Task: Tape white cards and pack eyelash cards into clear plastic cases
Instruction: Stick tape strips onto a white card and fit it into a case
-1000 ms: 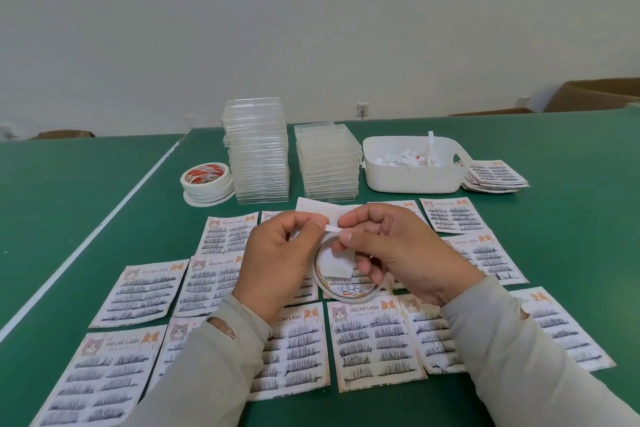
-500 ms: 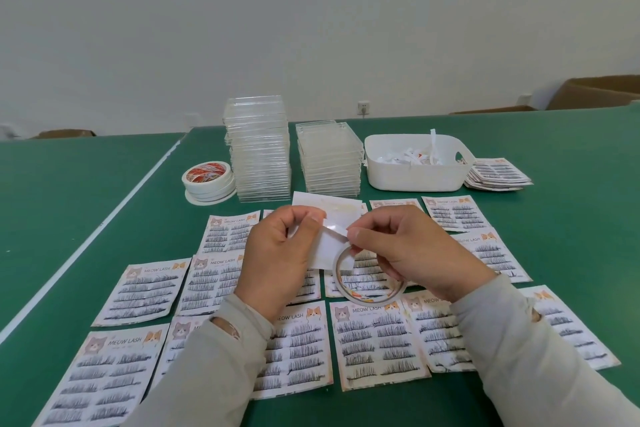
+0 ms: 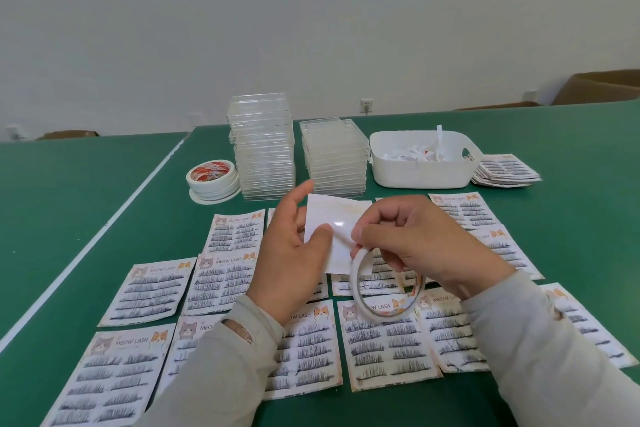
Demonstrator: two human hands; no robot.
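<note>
A green table (image 3: 104, 204) ran back to a pale wall. Above its rows of eyelash cards (image 3: 152, 291), the left hand (image 3: 291, 263) pinched a white card (image 3: 337, 232); the right hand (image 3: 412, 246) gripped a tape roll (image 3: 381, 288). Beyond the card stood clear plastic cases (image 3: 263, 149), spare tape rolls (image 3: 213, 178) and a white bin (image 3: 424, 163).

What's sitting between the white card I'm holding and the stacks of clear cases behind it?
Nothing visible does. The white card is held up by the left hand, with the right hand pulling tape from the tape roll across it. Behind it the clear cases stand with only bare table before them.
</note>
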